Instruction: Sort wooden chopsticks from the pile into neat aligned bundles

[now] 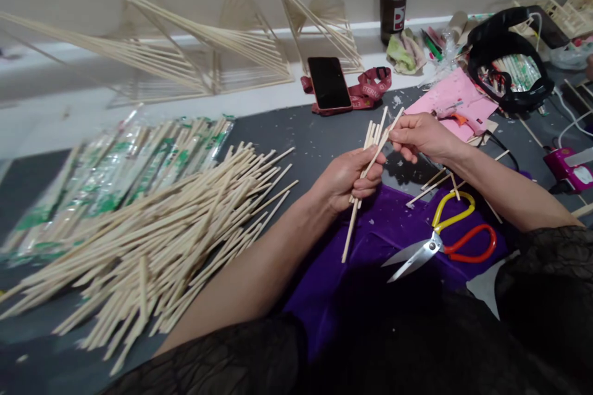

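Observation:
My left hand (354,178) is closed around a small bunch of thin wooden sticks (373,133), whose upper ends poke out above the fingers. One longer stick (351,233) slants across the bunch, its lower end below my left hand. The thumb and fingers of my right hand (419,136) pinch that stick near its top. Open-bladed scissors (434,244) with one yellow and one red handle lie on purple cloth (333,296) in front of me. A few loose sticks (428,186) lie beneath my right forearm.
At left lie a large heap of sticks (185,228) and plastic-wrapped packs (106,179). Stick frames (208,68) stand along the wall. Behind my hands are a phone (329,83), a strap (370,86) and a bottle (393,0). A pink glue gun (469,120) and a black headset-like band (472,68) sit right.

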Demonstrator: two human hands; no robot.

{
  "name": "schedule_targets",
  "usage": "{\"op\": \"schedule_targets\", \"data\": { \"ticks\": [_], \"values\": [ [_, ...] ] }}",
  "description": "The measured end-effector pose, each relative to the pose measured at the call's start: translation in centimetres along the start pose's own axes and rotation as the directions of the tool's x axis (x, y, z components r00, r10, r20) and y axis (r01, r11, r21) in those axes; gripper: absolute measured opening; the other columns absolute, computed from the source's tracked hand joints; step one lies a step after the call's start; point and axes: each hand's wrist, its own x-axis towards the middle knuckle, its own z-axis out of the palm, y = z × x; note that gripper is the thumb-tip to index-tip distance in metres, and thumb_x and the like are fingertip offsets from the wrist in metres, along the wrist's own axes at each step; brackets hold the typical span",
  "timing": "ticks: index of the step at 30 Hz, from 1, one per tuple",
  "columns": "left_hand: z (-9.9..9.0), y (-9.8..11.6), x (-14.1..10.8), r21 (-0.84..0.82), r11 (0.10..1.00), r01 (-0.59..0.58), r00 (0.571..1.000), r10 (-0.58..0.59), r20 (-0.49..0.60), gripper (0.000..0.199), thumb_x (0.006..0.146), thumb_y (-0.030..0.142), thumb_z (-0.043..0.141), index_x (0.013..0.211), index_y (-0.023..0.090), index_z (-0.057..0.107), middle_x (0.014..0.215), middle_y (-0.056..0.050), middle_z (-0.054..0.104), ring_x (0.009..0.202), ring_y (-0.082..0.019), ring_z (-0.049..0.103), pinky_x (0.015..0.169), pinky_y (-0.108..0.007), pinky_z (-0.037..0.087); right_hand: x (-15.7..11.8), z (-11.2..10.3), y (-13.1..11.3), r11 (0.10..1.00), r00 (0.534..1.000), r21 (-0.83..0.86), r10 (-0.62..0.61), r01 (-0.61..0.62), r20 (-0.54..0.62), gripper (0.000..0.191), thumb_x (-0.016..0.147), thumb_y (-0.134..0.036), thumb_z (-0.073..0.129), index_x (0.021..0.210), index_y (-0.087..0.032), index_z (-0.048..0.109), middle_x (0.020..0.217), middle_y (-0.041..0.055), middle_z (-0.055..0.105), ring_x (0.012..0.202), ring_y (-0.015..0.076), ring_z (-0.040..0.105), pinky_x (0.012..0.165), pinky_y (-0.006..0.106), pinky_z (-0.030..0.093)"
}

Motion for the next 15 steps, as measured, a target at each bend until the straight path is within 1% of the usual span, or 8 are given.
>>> {"op": "schedule_targets", "data": {
  "ticks": [2, 4, 6, 8, 10, 12, 13, 15],
  "values": [
    [-0.2, -0.1, -0.4, -0.026, 1.000, 0.006, 1.000, -0.005, 0.012, 0.028, 0.095, 0.027, 0.048, 0.072, 0.015, 0.057, 0.044, 0.006, 0.041, 0.028, -0.002, 0.024, 0.027, -0.010, 0.020, -0.6, 0.1, -0.2, 0.994, 0.999, -0.108, -0.034, 0.035, 0.008, 0.018, 0.082, -0.015, 0.061, 0.065, -0.014, 0.055, 0.050, -0.0061, 0.056, 0.033, 0.0021, 0.045, 0.031, 0.013, 0.032],
    [-0.7, 0.0, -1.0, -0.025, 0.999, -0.021, 1.000, 0.021, 0.002, 0.026, 0.094, 0.027, 0.050, 0.071, 0.015, 0.056, 0.044, 0.007, 0.040, 0.029, -0.002, 0.023, 0.027, -0.010, 0.020, -1.3, -0.2, -0.3, 0.969, 0.998, -0.239, -0.055, 0.063, 0.038, 0.016, 0.081, -0.013, 0.060, 0.065, -0.014, 0.057, 0.049, -0.0063, 0.055, 0.032, 0.0020, 0.045, 0.031, 0.013, 0.031],
    [-1.4, 0.0, -1.7, 0.002, 1.000, -0.027, 1.000, 0.027, -0.002, 0.024, 0.092, 0.027, 0.052, 0.071, 0.015, 0.055, 0.044, 0.007, 0.040, 0.029, -0.002, 0.021, 0.026, -0.010, 0.019, -1.5, -0.9, -0.3, 0.949, 0.999, -0.312, -0.025, 0.037, 0.041, 0.014, 0.078, -0.010, 0.061, 0.065, -0.014, 0.058, 0.050, -0.0049, 0.056, 0.035, 0.0033, 0.049, 0.032, 0.013, 0.032],
    [-2.0, -0.1, -2.4, 0.050, 0.999, 0.011, 1.000, -0.011, 0.014, 0.023, 0.091, 0.028, 0.055, 0.072, 0.016, 0.055, 0.043, 0.007, 0.040, 0.029, -0.002, 0.020, 0.026, -0.009, 0.018, -1.3, -1.6, 0.0, 0.971, 0.999, -0.235, 0.044, -0.045, -0.010, 0.009, 0.075, -0.008, 0.061, 0.069, -0.014, 0.059, 0.056, -0.0032, 0.060, 0.040, 0.0051, 0.054, 0.035, 0.014, 0.037],
    [-2.3, -0.3, -2.9, 0.109, 0.992, 0.058, 0.997, -0.062, 0.035, 0.022, 0.089, 0.031, 0.058, 0.073, 0.016, 0.056, 0.043, 0.007, 0.041, 0.029, -0.002, 0.020, 0.027, -0.010, 0.018, -0.6, -2.0, 0.3, 0.994, 0.995, -0.043, 0.097, -0.098, -0.032, 0.008, 0.073, -0.008, 0.060, 0.078, -0.015, 0.062, 0.064, -0.0024, 0.063, 0.048, 0.0061, 0.058, 0.040, 0.015, 0.042],
    [-2.1, -0.6, -3.1, 0.166, 0.984, 0.067, 0.997, -0.074, 0.037, 0.023, 0.087, 0.034, 0.061, 0.073, 0.017, 0.057, 0.043, 0.007, 0.041, 0.029, -0.002, 0.020, 0.028, -0.010, 0.017, 0.1, -1.8, 0.3, 0.990, 0.994, 0.090, 0.101, -0.105, 0.044, 0.011, 0.076, -0.014, 0.062, 0.086, -0.015, 0.065, 0.069, -0.0020, 0.064, 0.053, 0.0062, 0.058, 0.045, 0.016, 0.046],
    [-1.9, -0.7, -3.1, 0.194, 0.979, 0.057, 0.997, -0.064, 0.030, 0.024, 0.086, 0.036, 0.062, 0.072, 0.017, 0.058, 0.042, 0.007, 0.040, 0.029, -0.002, 0.020, 0.028, -0.010, 0.016, 0.4, -1.6, 0.2, 0.990, 0.992, 0.099, 0.088, -0.097, 0.096, 0.010, 0.077, -0.017, 0.063, 0.086, -0.014, 0.066, 0.069, -0.0019, 0.063, 0.053, 0.0058, 0.057, 0.045, 0.016, 0.045],
    [-1.6, -0.8, -3.4, 0.261, 0.965, 0.030, 1.000, -0.030, -0.004, 0.025, 0.083, 0.038, 0.066, 0.070, 0.017, 0.059, 0.040, 0.007, 0.039, 0.029, -0.002, 0.021, 0.028, -0.011, 0.016, 0.7, -1.3, -0.4, 0.998, 0.985, 0.023, 0.058, -0.063, 0.162, 0.008, 0.077, -0.021, 0.068, 0.078, -0.013, 0.066, 0.062, -0.0021, 0.060, 0.049, 0.0045, 0.051, 0.042, 0.016, 0.039]
  ]
}}
